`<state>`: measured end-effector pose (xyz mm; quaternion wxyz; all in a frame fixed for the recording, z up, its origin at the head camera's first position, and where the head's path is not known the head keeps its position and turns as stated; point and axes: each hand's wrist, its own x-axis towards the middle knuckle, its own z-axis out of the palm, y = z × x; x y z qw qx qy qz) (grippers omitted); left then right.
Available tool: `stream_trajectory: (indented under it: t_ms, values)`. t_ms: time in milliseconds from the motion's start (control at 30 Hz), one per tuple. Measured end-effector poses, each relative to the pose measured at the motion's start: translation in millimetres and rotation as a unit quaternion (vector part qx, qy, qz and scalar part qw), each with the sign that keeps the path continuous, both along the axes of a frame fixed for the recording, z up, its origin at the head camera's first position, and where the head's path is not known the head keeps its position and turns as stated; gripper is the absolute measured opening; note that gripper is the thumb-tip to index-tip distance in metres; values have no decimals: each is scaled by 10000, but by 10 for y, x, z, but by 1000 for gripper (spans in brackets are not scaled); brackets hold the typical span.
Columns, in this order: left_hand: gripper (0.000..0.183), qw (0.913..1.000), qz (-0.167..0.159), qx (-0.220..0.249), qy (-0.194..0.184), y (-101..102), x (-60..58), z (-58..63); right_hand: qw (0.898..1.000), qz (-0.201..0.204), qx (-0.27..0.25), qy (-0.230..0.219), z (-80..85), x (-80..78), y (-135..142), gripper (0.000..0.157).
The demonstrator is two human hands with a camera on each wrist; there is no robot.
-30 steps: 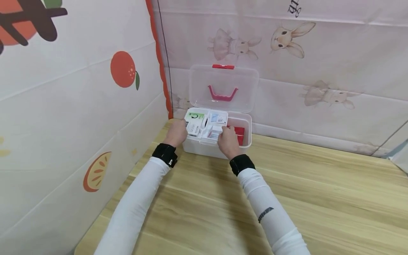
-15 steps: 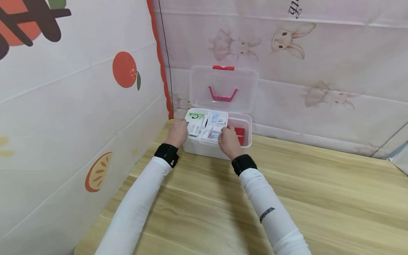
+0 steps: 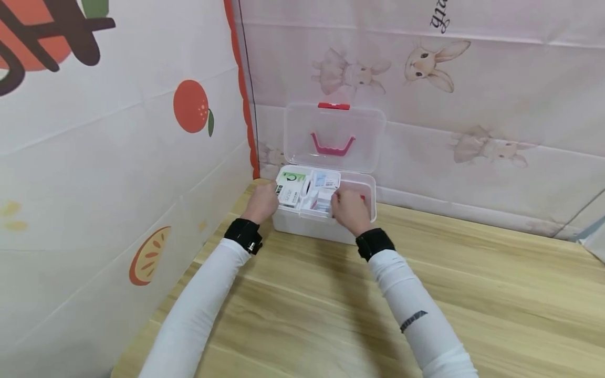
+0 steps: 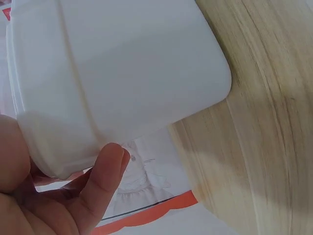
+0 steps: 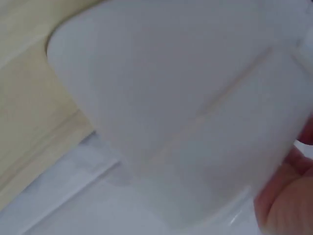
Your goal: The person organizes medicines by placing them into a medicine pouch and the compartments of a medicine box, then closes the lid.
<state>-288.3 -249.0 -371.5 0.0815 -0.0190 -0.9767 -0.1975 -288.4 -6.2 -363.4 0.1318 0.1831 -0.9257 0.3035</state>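
Observation:
A white lidded storage box (image 3: 312,227) stands in the corner of the table, its clear lid (image 3: 342,121) raised behind it. The white tray (image 3: 336,181) on the box's left side carries a green and white carton (image 3: 289,189) and several small white packs (image 3: 326,181). My left hand (image 3: 261,203) grips the box's left end; the left wrist view shows a finger curled at the rim (image 4: 41,169). My right hand (image 3: 352,212) is over the front rim, right of the tray's edge. In the right wrist view its fingers (image 5: 288,205) are partly cut off, so their hold is unclear.
A pink handle (image 3: 332,151) and a red latch (image 3: 333,106) are on the lid. The right part of the box holds a red item, mostly hidden by my right hand. Printed cloth walls (image 3: 501,94) border the wooden table (image 3: 454,283) behind and at the left.
My right hand has moved to the right, past the tray's edge, and now covers most of the red item. The left hand stays at the box's left end. The view shifts slightly.

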Motion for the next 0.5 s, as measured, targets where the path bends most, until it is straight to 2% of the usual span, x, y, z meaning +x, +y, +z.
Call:
stream_trajectory:
  t_ms: [67, 133, 233, 333, 500]
  values:
    - [36, 9999, -93, -40, 14, -1, 1, -4, 9996, -80, -241, 149, 79, -79, 150, 24]
    - [38, 9996, -248, 126, -92, -31, 2, 6, 9981, -342, -485, 156, 145, -166, 320, 25]
    - [45, 9951, -529, 605, -583, -134, -15, 56, 9907, -685, -1081, -456, 171, -267, 593, 33]
    - [48, 9857, -640, 1031, -1169, -298, -72, 128, 9813, -746, -1548, -869, 43, -313, 787, 36]
    - [56, 9747, -741, 1367, -1607, -488, -393, 405, 9705, -624, -1925, -1311, -22, -400, 917, 45]
